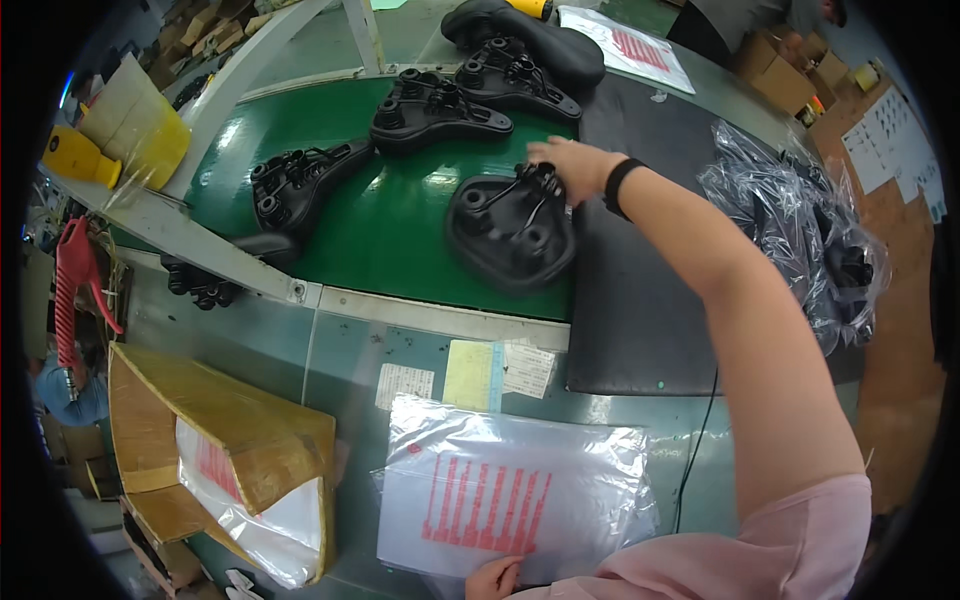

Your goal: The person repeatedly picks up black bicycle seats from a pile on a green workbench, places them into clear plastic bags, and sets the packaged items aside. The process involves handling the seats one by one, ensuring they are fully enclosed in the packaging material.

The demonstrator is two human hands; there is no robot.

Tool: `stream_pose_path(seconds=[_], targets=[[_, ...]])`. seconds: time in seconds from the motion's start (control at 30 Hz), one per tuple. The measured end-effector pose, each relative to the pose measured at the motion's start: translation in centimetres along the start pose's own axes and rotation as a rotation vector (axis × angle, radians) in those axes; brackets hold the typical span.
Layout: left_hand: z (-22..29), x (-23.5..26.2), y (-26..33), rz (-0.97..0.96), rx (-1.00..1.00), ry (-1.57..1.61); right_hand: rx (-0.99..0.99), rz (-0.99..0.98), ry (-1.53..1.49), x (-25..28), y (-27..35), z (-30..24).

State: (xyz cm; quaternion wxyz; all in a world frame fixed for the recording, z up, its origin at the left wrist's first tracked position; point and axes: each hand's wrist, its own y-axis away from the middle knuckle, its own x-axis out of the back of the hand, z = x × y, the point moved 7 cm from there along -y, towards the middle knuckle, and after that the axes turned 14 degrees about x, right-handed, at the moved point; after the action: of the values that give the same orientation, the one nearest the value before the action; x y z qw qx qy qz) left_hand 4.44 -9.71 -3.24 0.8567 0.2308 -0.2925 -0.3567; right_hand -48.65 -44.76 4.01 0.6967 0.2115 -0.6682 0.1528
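Two hands work at the belt (400, 230). Nearest, before the belt, the left hand (492, 578) presses curled fingers on a plastic bag (510, 490). Farther, on the belt's right edge, the right hand (572, 168) pinches a black saddle's (505, 235) rails.

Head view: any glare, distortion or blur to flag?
Head view: fisheye bends the conveyor frame and blacks out the corners; overhead light glares on the green belt and the clear bag stack; the right hand on the black saddle is slightly soft; the left hand is cut by the edge.
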Motion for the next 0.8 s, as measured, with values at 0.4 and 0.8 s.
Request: stream_pose_path(seconds=[0.4,0.8], targets=[[-0.1,0.0,-0.5,-0.065,0.272,0.137,-0.457,0.616,-2.694,6.5,9.4,-31.4],[12.7,-8.8,3.4,0.194,-0.576,-0.435,-0.012,1.158,-2.975,11.6,30.7,-48.1]])
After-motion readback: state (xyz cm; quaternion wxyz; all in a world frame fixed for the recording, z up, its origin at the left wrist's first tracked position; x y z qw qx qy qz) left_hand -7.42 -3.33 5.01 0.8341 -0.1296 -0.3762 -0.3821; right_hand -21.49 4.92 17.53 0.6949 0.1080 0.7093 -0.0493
